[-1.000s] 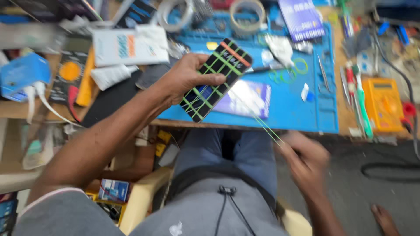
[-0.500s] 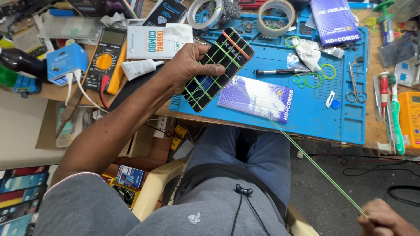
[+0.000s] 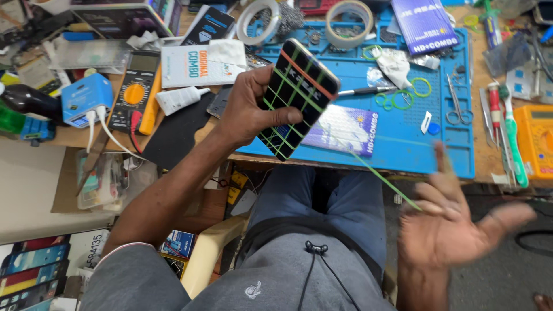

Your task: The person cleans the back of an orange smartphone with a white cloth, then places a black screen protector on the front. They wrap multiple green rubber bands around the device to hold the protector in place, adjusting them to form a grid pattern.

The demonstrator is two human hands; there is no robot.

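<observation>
Your left hand [image 3: 247, 112] holds a phone [image 3: 296, 98] above the near edge of the desk [image 3: 489, 167], tilted so its top end points up and to the right. The grip is closed on it: your thumb lies across the lower face and your fingers wrap behind the left edge. The phone is a black slab with rounded corners, bound in a lattice of thin green rubber bands [image 3: 288, 109] crossing lengthwise and crosswise, with one orange band running diagonally near the top end.

One green strand [image 3: 380, 175] stretches taut from the phone's lower right side, down and to the right, to your right hand [image 3: 455, 230]. That hand hovers off the desk, over your lap, palm up and fingers spread. It is blurred by motion, so exactly how the strand is pinched between the fingertips cannot be made out.

Behind the phone lies a blue work mat [image 3: 403, 138] with a purple packet [image 3: 345, 129] partly hidden under the phone, loose green bands [image 3: 420, 87], a pen-like tool [image 3: 357, 91] and small scissors [image 3: 455, 103]. Two tape rolls [image 3: 348, 17] sit at the far edge, cut off at the top. A black and yellow multimeter [image 3: 135, 92] sits left of your hand; an orange meter [image 3: 536, 138] is cut off at the right.
</observation>
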